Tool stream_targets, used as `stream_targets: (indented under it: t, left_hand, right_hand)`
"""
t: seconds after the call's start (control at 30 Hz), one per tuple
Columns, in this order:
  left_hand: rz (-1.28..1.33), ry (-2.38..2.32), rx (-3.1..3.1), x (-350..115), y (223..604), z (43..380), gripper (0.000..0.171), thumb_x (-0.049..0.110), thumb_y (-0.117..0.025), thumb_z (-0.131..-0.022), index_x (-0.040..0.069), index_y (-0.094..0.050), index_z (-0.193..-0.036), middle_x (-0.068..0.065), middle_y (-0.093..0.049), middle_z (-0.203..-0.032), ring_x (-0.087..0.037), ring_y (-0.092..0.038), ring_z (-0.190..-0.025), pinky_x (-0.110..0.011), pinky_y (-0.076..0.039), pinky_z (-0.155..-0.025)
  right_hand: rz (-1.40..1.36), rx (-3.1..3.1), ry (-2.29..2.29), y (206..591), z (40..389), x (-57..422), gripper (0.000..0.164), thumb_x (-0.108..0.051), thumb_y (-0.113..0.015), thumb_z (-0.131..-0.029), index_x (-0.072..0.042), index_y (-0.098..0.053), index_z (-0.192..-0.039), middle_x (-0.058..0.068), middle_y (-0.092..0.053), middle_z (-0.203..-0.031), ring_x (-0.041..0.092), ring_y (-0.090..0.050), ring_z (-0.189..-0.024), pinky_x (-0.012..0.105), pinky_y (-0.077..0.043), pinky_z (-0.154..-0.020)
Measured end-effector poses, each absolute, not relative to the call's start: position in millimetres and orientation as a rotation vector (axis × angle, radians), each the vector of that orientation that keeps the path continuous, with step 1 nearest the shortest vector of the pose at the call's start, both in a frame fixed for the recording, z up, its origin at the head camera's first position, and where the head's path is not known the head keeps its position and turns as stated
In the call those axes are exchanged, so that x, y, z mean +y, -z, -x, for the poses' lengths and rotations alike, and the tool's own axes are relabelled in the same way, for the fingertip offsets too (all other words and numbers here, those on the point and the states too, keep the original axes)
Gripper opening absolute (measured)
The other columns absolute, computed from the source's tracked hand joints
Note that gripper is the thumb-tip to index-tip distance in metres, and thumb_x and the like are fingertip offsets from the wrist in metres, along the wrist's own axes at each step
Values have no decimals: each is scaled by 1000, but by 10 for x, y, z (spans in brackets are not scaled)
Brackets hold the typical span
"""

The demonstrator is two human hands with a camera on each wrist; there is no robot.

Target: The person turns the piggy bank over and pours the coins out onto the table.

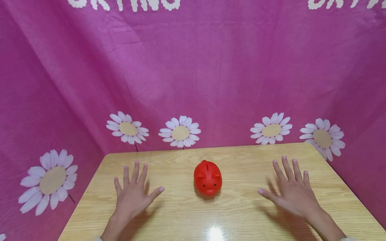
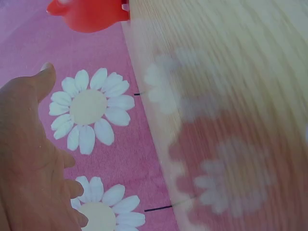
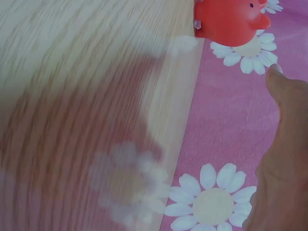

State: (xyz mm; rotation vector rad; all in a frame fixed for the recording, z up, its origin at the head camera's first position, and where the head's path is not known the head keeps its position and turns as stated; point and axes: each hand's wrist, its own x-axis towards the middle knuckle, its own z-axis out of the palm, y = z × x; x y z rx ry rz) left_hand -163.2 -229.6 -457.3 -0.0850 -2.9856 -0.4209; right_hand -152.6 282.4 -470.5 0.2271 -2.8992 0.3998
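Observation:
A red piggy bank (image 1: 208, 179) stands on the wooden table (image 1: 181, 217), its snout toward me and the coin slot on its back showing. Off to its left, my left hand (image 1: 132, 197) hovers palm down over the tabletop with fingers spread and nothing in it. On the other side my right hand (image 1: 294, 195) is held the same way, also holding nothing. Both thumbs point inward at the bank without touching it. Each wrist view catches part of the red piggy bank (image 2: 94, 14) at its top edge, beyond the thumb.
A pink-purple cloth (image 1: 211, 67) printed with white daisies hangs behind the table and along both sides. The table's far edge (image 1: 211, 148) runs close to the cloth. Light glares off the tabletop near the front.

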Motion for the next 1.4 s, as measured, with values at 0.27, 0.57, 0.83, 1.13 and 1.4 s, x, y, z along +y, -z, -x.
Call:
stream_targets:
  t: [0.27, 0.57, 0.83, 1.13, 1.4]
  left_hand:
    - [99, 484, -2976, -2147, 4633, 1659, 110, 82, -57, -92, 18, -19, -173, -16, -5, -182, -54, 6, -165, -87, 4, -121]
    - [146, 545, -2962, -1935, 4675, 1703, 110, 82, -58, -91, 20, -19, -173, -14, -7, -182, -52, 2, -166, -86, 1, -122]
    - [186, 600, -2944, -1755, 4711, 1713, 108, 80, -62, -91, 21, -24, -172, -14, -14, -181, -50, -3, -167, -84, -2, -124]
    - [222, 649, -2936, -1583, 4767, 1731, 106, 79, -64, -90, 22, -28, -172, -13, -17, -181, -50, -5, -167, -84, -3, -124]
    - [283, 724, -2921, -1411, 4790, 1778, 104, 77, -66, -90, 22, -30, -171, -13, -22, -180, -50, -13, -166, -83, -6, -125]
  right_hand:
    - [-269, -2910, -453, 4685, 1521, 2637, 116, -74, -69, -89, -7, -21, -171, 23, -4, -180, 54, 3, -165, 86, -12, -121]
    - [-327, -2913, -495, 4684, 1576, 2449, 117, -75, -68, -89, -7, -21, -172, 21, -5, -181, 53, 0, -165, 85, -14, -121]
    - [-379, -2905, -520, 4716, 1623, 2289, 115, -75, -67, -91, -8, -21, -172, 20, -8, -181, 54, -4, -165, 85, -16, -121]
    - [-414, -2886, -540, 4762, 1684, 2103, 114, -75, -69, -89, -6, -26, -170, 20, -13, -180, 53, -9, -165, 83, -17, -123]
    - [-459, -2887, -583, 4740, 1731, 1949, 113, -74, -68, -90, -8, -25, -171, 21, -14, -180, 54, -10, -164, 84, -17, -123]
